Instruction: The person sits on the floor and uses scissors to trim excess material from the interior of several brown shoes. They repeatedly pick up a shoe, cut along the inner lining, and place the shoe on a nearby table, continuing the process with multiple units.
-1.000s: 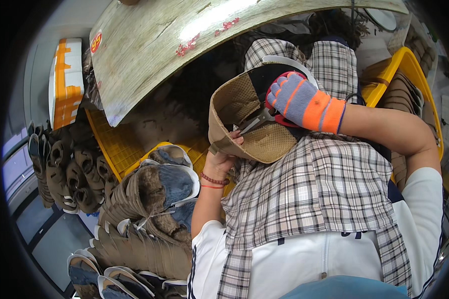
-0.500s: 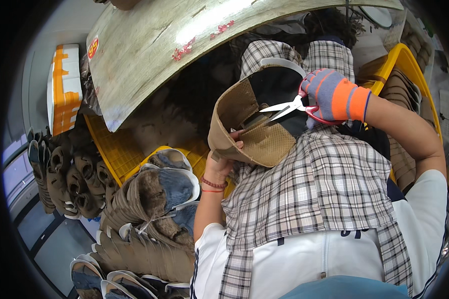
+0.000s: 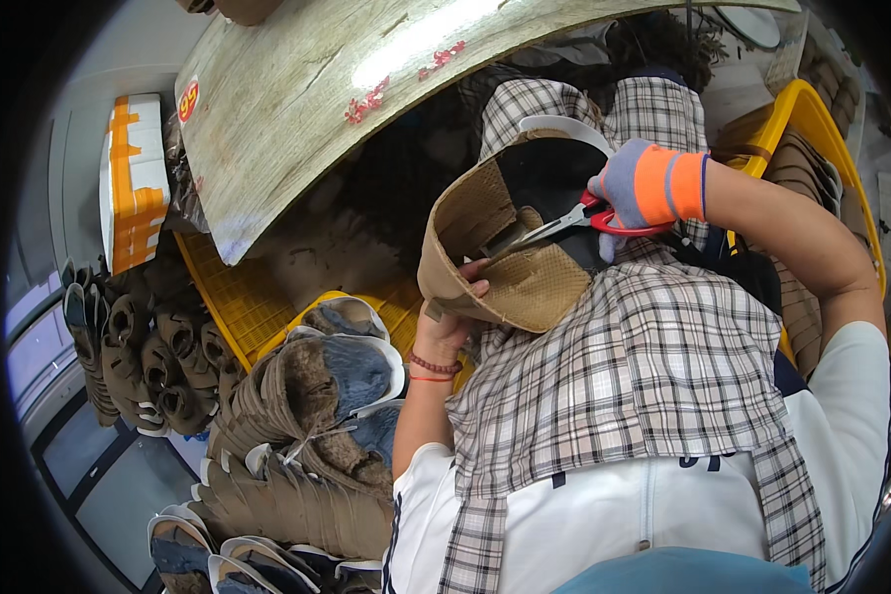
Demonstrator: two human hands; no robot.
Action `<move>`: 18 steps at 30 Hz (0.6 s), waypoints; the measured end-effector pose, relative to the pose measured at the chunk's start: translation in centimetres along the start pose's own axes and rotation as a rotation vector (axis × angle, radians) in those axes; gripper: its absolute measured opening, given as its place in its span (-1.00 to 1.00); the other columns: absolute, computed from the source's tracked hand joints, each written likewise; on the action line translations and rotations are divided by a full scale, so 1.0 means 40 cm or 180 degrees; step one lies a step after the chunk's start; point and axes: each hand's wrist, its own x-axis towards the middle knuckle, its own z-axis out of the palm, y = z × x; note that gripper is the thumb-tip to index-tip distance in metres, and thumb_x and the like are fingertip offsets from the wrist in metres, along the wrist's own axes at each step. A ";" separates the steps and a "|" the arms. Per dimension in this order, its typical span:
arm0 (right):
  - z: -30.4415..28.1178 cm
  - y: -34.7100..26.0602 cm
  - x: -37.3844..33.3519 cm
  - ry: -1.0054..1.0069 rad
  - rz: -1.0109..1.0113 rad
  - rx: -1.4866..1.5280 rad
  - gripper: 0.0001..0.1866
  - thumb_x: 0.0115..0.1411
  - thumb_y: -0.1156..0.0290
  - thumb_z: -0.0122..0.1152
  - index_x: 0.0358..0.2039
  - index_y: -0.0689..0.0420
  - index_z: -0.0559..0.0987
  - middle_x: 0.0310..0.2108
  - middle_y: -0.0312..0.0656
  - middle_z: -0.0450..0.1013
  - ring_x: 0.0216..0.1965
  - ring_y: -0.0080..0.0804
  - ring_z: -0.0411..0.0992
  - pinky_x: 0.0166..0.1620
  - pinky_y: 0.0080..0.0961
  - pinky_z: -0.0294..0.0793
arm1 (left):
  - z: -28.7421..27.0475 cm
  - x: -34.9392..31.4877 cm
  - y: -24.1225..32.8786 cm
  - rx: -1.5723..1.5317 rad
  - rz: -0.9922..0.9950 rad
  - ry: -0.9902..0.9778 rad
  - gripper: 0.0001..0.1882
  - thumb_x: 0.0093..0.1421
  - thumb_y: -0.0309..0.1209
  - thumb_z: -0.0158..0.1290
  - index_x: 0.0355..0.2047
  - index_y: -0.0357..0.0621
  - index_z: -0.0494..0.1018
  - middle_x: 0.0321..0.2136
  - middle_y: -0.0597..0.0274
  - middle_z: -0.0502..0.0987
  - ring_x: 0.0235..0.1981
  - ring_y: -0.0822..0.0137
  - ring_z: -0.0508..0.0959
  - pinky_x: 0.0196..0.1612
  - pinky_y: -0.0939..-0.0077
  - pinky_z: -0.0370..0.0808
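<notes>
A tan, textured cap [image 3: 540, 287] with a dark inside and a white curved strip at its far edge rests over my checked apron [image 3: 604, 386]. My bare left hand [image 3: 455, 305] grips its near-left side, the fingers reaching in over the edge while the rest of the hand is behind the cap. Over the cap's inside, my right hand [image 3: 636, 193] in a grey and orange glove is closed on red-handled scissors [image 3: 562, 224]. The blades lie nearly together and point left toward my left fingertips. Whether material lies between them I cannot tell.
Stacks of nested brown caps [image 3: 297, 505] with fuzzy linings stand at left, beside a yellow crate [image 3: 230, 307]. Another yellow crate [image 3: 797, 109] with brown pieces is at right. A worn board tabletop [image 3: 297, 129] spans the far side; a white-and-orange box [image 3: 134, 188] stands left of it.
The scissors have gone from spread to nearly closed, their tips farther left toward my left fingers. My right hand has shifted slightly left; the cap has hardly moved.
</notes>
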 end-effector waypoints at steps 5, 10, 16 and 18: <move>-0.020 0.014 -0.034 0.0052 0.0086 0.0292 -0.43 -0.07 -0.11 0.32 -0.24 0.14 0.61 -0.41 -0.07 0.55 -0.31 -0.05 0.53 -0.23 -0.29 0.52 | -0.019 0.013 -0.007 -0.0036 -0.0040 -0.0116 -0.57 -0.04 -0.64 0.28 -0.09 -0.26 0.53 -0.07 0.14 0.53 -0.07 0.26 0.52 0.03 0.30 0.51; 0.025 -0.002 -0.027 0.0907 -0.0281 0.0225 -0.33 -0.18 -0.19 0.39 -0.27 0.17 0.62 -0.39 -0.08 0.55 -0.28 -0.09 0.52 -0.22 -0.31 0.52 | -0.032 0.022 -0.014 -0.0058 -0.0048 -0.0138 -0.57 -0.04 -0.64 0.28 -0.09 -0.28 0.53 -0.08 0.14 0.54 -0.06 0.26 0.51 0.04 0.29 0.50; 0.000 -0.061 0.027 0.0322 -0.0290 0.0136 -0.21 -0.16 -0.42 0.25 -0.38 0.19 0.65 -0.50 -0.06 0.57 -0.40 -0.08 0.56 -0.33 -0.30 0.55 | -0.024 0.023 -0.012 -0.0185 -0.0127 -0.0162 -0.57 -0.03 -0.64 0.27 -0.09 -0.30 0.52 -0.10 0.15 0.54 -0.06 0.25 0.51 0.05 0.31 0.49; -0.007 -0.072 0.028 0.0181 -0.0293 0.0193 -0.15 -0.23 -0.47 0.25 -0.41 0.21 0.64 -0.52 -0.06 0.56 -0.40 -0.08 0.56 -0.32 -0.30 0.54 | -0.031 0.021 -0.020 -0.0238 -0.0111 -0.0139 -0.58 -0.03 -0.64 0.27 -0.09 -0.30 0.52 -0.11 0.15 0.55 -0.07 0.24 0.52 0.05 0.32 0.49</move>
